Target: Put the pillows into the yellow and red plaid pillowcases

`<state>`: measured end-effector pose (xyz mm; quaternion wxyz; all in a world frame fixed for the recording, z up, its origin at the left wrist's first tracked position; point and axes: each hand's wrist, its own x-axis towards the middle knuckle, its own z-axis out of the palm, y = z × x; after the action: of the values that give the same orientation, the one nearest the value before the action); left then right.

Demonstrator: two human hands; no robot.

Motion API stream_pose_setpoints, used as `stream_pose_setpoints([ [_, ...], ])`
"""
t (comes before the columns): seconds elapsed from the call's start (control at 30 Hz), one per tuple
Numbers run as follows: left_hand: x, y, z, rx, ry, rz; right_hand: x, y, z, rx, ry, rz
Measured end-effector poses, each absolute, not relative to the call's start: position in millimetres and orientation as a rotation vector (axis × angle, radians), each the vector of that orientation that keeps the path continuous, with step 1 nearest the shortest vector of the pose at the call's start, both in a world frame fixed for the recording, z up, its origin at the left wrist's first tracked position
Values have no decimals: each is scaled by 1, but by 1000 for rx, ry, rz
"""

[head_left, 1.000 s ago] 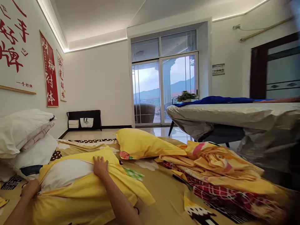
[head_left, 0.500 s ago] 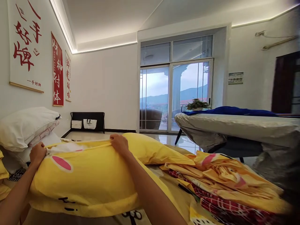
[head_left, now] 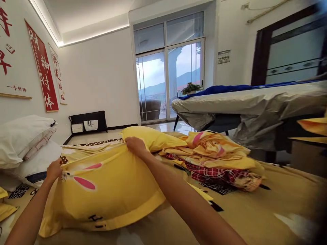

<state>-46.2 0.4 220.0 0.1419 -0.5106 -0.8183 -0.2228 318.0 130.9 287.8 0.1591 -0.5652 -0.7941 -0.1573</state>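
Note:
A yellow pillowcase (head_left: 112, 187) with pink rabbit-ear prints stands bulging in front of me, its upper edge pulled taut between my hands. My left hand (head_left: 54, 170) is closed on its upper left corner. Farther right, my right hand (head_left: 136, 147) grips the same edge with bent fingers. The case looks filled, but its inside is hidden from view. Just behind my right hand lies another plump yellow pillow (head_left: 158, 137).
Crumpled yellow bedding (head_left: 212, 146) rests over red plaid cloth (head_left: 204, 175) on the bed's tan sheet (head_left: 245, 211). White pillows (head_left: 25, 139) are stacked at left. Beyond the bed stands a plastic-covered table (head_left: 230, 102). A black rack (head_left: 99, 117) sits against the far wall.
My view has turned to the right. The white filling that showed at the pillowcase's upper edge is now out of sight. Both hands keep their grip, and the case's left end hangs flatter.

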Motion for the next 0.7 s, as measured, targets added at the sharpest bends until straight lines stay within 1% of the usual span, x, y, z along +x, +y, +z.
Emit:
stream_pose_setpoints([
  [0.1,-52,-2,213,-1283,-2265,-804,324,122,300,-1568,-2115,-540],
  [0.2,-62,-7,197,-1260,-2189,-976,332,110,287,-1430,-2167,-593],
  [0.3,-63,-10,183,-1495,-2226,-916,342,106,268,-1329,-2305,-594],
  [0.4,-51,-6,182,-1352,-2144,-995,352,110,257,-1416,-2164,-635],
  [0.47,-43,-1,190,-1294,-2126,-958,355,110,250,-1445,-2105,-647],
  [0.6,-39,8,212,-1551,-2240,-698,367,108,238,-1378,-2308,-653],
  [0.7,-37,10,223,-1570,-2218,-727,386,109,249,-1449,-2193,-716],
])
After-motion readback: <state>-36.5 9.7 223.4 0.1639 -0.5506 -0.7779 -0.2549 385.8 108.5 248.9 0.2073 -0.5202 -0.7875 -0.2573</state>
